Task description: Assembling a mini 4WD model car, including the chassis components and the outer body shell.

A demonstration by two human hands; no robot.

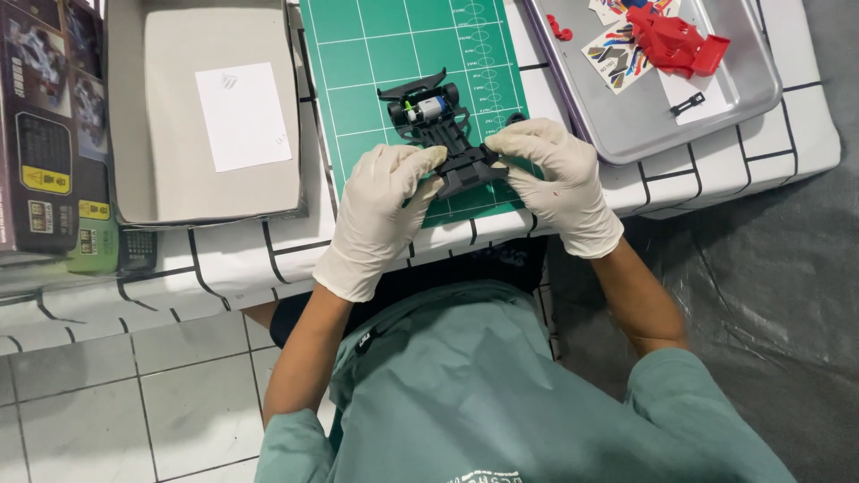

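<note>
**Chassis held at its near end, fingertips hidden beneath it**

Fingers are the hard part to read here: your left hand (385, 210) and right hand (553, 179), both in pale gloves, close on the near end of the black toy-car chassis (443, 134) from either side, thumbs meeting over its dark plate. Your fingertips curl under the part, so you cannot see how they sit below it. The chassis's near end is largely covered by your gloves; only the far half shows plainly, with its rear wing, black wheels and a small silver-and-blue motor (428, 108) in the middle. It sits over the green cutting mat (376, 54), though whether it rests on the mat or is lifted just clear cannot be told.

Around you, the counter (233, 255) wears a white cloth with black grid lines. To your right, a grey metal tray (752, 80) carries a red car body (673, 40), coloured sticker sheets (617, 54), a small red piece (560, 29) and a small black piece (687, 105); its far edge is cut off by the frame. To your left lies an open grey cardboard box (125, 107) holding a white paper slip (242, 114), and beyond it a printed box lid (40, 125), cut off at the left edge. Nothing lies between your hands and the chassis.
</note>
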